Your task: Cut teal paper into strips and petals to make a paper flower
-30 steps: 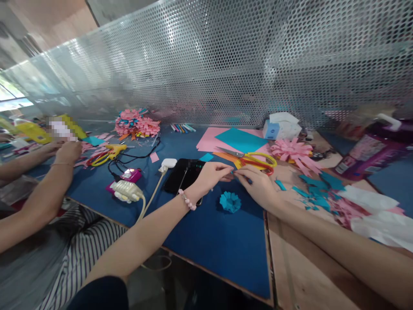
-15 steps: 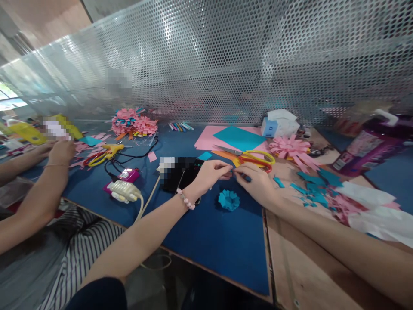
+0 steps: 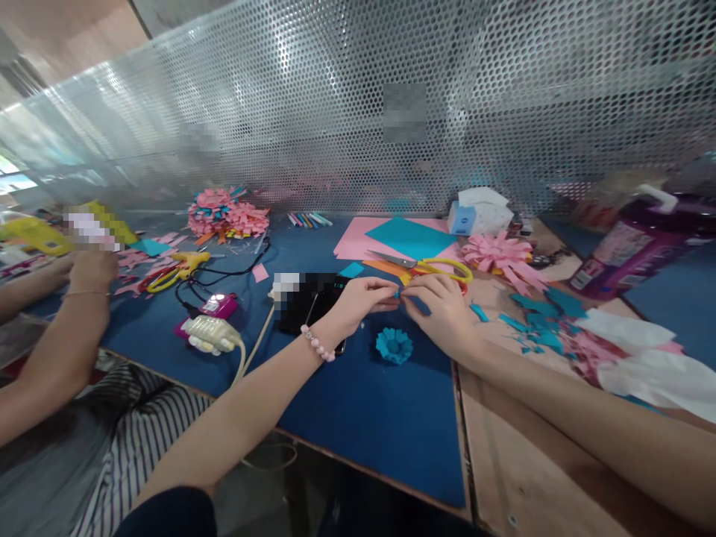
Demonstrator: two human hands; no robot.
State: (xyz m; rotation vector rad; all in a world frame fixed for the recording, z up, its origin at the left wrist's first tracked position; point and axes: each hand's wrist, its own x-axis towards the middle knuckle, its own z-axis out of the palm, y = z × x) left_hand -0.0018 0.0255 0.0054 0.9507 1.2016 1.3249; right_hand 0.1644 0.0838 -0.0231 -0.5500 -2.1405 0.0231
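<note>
My left hand, with a beaded bracelet at the wrist, and my right hand meet above the blue table. Their fingertips pinch a small piece of blue paper, mostly hidden by the fingers. Just below them a blue paper flower rests on the table. Scissors with yellow and red handles lie open behind my right hand. Behind my left forearm is a dark phone, partly covered.
Pink sheets and a blue sheet lie at the back. To the right are a pink paper flower, paper scraps, a tissue box and a purple bottle. A co-worker's arm is at left.
The view has shifted slightly, so things sit a little further left. My hands stay together on the blue piece, with the right fingers a little more curled over it.
</note>
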